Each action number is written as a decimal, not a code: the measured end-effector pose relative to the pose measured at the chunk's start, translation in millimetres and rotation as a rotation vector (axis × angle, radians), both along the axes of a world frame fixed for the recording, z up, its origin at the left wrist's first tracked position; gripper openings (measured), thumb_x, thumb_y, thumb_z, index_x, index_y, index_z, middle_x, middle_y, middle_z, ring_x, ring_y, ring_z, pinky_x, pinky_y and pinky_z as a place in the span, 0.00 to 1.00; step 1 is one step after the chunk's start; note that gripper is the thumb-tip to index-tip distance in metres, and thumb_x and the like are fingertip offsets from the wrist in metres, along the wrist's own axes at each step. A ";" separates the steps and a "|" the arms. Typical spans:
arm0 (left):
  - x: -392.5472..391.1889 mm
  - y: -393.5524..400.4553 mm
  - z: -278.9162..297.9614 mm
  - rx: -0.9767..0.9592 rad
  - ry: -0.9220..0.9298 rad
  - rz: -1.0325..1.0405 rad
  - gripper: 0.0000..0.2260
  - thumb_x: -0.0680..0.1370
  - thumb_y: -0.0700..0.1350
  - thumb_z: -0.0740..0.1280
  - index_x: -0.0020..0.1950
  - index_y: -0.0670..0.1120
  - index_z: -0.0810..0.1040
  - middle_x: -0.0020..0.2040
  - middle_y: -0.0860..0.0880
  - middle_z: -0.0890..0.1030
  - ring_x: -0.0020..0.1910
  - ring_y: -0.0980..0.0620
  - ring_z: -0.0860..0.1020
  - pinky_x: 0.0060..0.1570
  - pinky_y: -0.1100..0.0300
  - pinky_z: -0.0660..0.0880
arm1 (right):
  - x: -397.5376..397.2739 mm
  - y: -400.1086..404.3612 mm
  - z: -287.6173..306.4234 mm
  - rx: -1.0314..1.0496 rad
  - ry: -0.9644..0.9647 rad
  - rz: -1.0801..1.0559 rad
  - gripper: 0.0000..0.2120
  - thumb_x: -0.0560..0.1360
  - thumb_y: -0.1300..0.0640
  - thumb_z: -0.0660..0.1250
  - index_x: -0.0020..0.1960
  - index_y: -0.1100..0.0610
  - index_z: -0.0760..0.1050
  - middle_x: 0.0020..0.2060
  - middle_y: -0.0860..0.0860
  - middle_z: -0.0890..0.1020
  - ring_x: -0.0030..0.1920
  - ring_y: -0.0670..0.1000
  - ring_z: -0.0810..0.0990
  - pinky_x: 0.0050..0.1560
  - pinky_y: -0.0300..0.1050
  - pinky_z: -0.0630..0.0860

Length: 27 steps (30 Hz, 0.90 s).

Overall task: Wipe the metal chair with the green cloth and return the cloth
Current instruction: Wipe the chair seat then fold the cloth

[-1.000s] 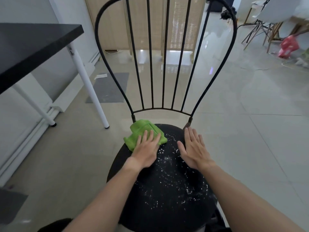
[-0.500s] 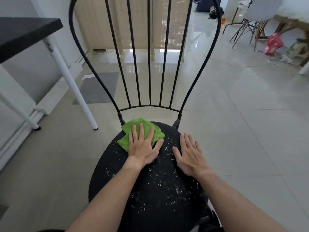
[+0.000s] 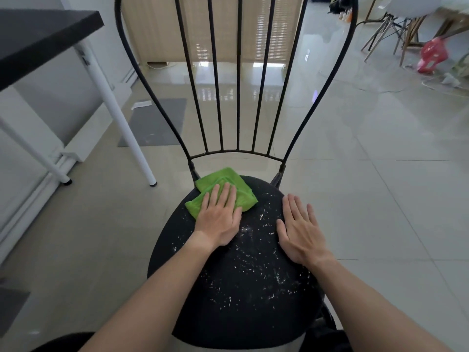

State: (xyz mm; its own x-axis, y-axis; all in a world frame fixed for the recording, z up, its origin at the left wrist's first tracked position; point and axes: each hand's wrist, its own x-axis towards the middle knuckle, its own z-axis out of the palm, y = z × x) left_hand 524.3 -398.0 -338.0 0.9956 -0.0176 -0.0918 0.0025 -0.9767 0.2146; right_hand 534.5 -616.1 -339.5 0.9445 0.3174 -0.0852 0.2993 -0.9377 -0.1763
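A black metal chair [image 3: 241, 288] with a tall barred back stands right in front of me; its round dark seat is speckled with white crumbs. A folded green cloth [image 3: 220, 185] lies at the seat's back left edge. My left hand [image 3: 219, 217] rests flat on the cloth, fingers together, pressing it to the seat. Flat on the bare seat to the right lies my right hand [image 3: 299, 229], fingers slightly spread, holding nothing.
A black-topped table [image 3: 38, 34] with white legs [image 3: 121, 123] stands at the left by the wall. A grey mat [image 3: 157, 123] lies on the tiled floor behind the chair. White chairs [image 3: 396, 19] and a pink object [image 3: 431, 54] are at the far right.
My left hand has slid a little further over the cloth and its fingers have closed together. The right hand stays flat on the seat. My head has shifted, so the view has moved.
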 end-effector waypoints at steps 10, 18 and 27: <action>-120.7 3.6 1.3 0.023 -0.099 0.019 0.32 0.80 0.56 0.43 0.79 0.38 0.50 0.80 0.41 0.49 0.79 0.42 0.43 0.77 0.46 0.43 | -16.8 13.1 -4.2 -0.039 -0.010 -0.029 0.42 0.70 0.44 0.25 0.80 0.62 0.40 0.80 0.56 0.43 0.80 0.53 0.40 0.79 0.50 0.38; -81.3 -43.5 -7.6 0.005 -0.131 -0.118 0.28 0.81 0.56 0.49 0.76 0.42 0.64 0.77 0.45 0.65 0.77 0.45 0.61 0.76 0.49 0.56 | -18.4 12.9 -7.4 -0.039 -0.060 -0.030 0.41 0.71 0.44 0.25 0.80 0.62 0.42 0.80 0.56 0.46 0.80 0.52 0.43 0.79 0.50 0.39; 7.7 -71.1 -2.5 0.095 -0.029 -0.145 0.28 0.83 0.55 0.43 0.80 0.43 0.45 0.81 0.46 0.46 0.79 0.45 0.43 0.77 0.48 0.41 | -23.7 9.7 -2.9 0.303 -0.070 -0.093 0.37 0.79 0.38 0.41 0.81 0.59 0.40 0.80 0.52 0.44 0.80 0.47 0.39 0.79 0.44 0.38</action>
